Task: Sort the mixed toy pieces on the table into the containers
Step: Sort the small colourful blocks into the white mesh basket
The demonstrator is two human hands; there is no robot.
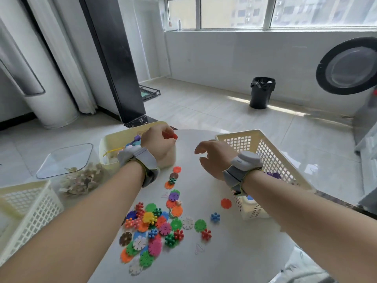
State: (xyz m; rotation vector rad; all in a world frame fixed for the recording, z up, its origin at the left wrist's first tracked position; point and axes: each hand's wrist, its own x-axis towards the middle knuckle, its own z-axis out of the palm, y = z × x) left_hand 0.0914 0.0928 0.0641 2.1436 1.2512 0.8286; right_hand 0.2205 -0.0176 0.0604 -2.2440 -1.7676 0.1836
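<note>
Head view: the left hand (158,142) pinched a red piece (173,137) above the cream bin (114,137), centre-left. Mid-frame, the right hand (216,155) hovered relaxed, empty.

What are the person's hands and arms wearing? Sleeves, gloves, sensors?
No sleeves or gloves in view. The left hand has a left wrist unit and the right hand a right wrist unit: rounded white-grey pods on grey straps edged yellow-green. No cables visible.
</note>
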